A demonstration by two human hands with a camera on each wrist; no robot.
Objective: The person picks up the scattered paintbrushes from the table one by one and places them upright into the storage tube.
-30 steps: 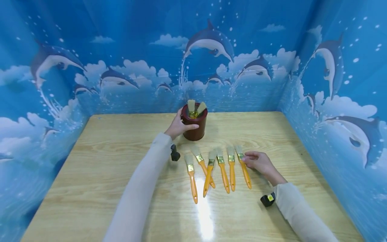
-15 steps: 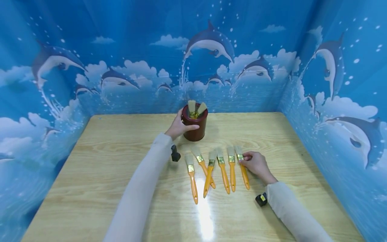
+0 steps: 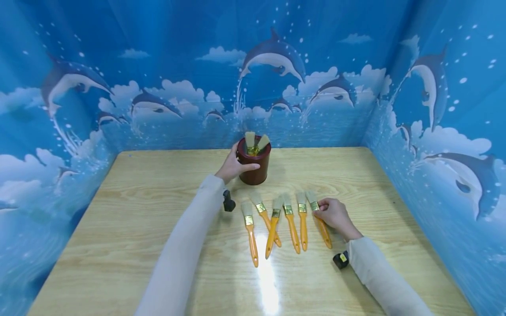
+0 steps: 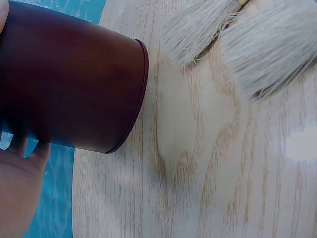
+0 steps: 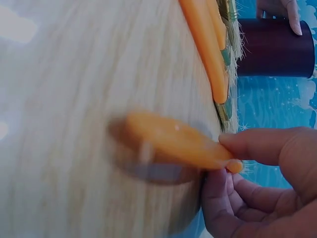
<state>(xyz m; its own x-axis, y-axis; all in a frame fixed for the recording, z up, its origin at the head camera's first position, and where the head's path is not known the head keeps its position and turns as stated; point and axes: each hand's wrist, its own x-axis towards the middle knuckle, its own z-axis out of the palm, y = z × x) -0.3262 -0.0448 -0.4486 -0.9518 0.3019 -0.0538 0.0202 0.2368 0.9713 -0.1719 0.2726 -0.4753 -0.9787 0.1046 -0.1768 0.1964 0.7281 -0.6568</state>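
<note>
Head view showed my left hand (image 3: 234,166) gripping the dark red cup (image 3: 254,172) near the table's (image 3: 118,228) far edge; my right hand (image 3: 334,215) pinched the rightmost brush (image 3: 320,219). I judged lifting slowly best.

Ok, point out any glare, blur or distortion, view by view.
Head view: wide-angle bending at the edges, white glare on the glossy wooden table. Right wrist view: the orange-handled paintbrush pinched by the right hand is motion-blurred. Left wrist view: sharp, small glare patch.
</note>
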